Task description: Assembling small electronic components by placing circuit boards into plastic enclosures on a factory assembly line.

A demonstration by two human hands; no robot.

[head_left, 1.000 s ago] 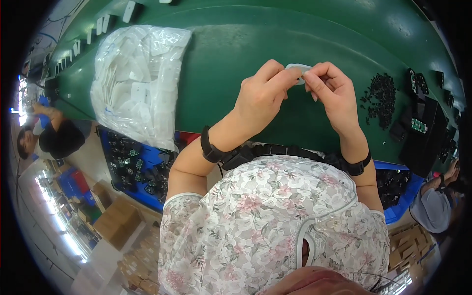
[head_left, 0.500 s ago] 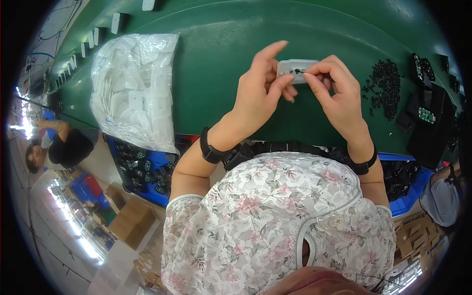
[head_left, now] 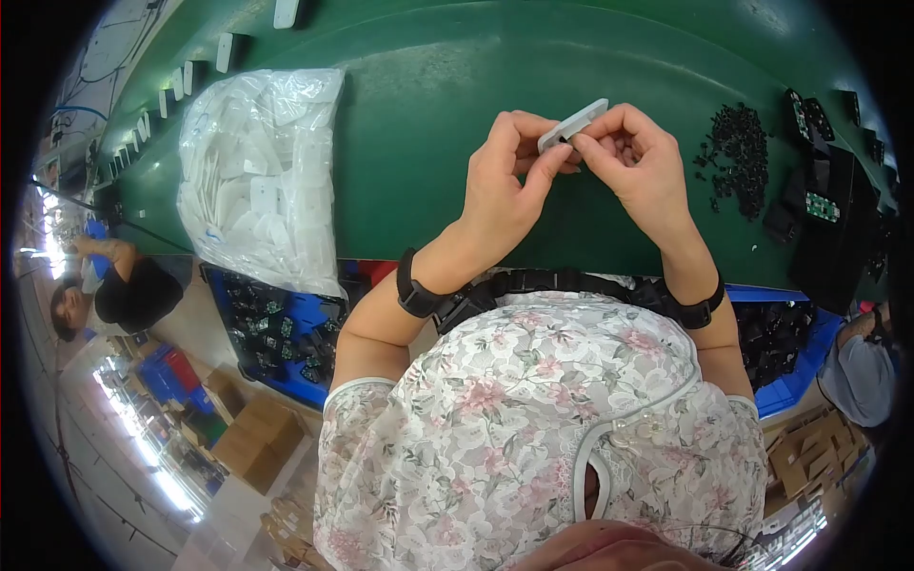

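Above the green table I hold a white plastic cover, tilted on its edge so that its narrow side shows. My left hand grips its left end between thumb and fingers. At the other end my right hand pinches close to the cover, thumb and forefinger against its near side. A small dark spot shows between the two thumbs; whether it is a loose black part or a hole, I cannot make out. To the right of my right hand lies a pile of small black parts.
A clear plastic bag full of white covers lies at the left. White pieces stand in a row along the far left. Black housings and a green circuit board lie at the right. Blue bins sit below the table edge. Another person is at far left.
The white cover has turned from facing up to standing tilted on its edge. My left fingers have closed in around it, and my right hand has shifted slightly.
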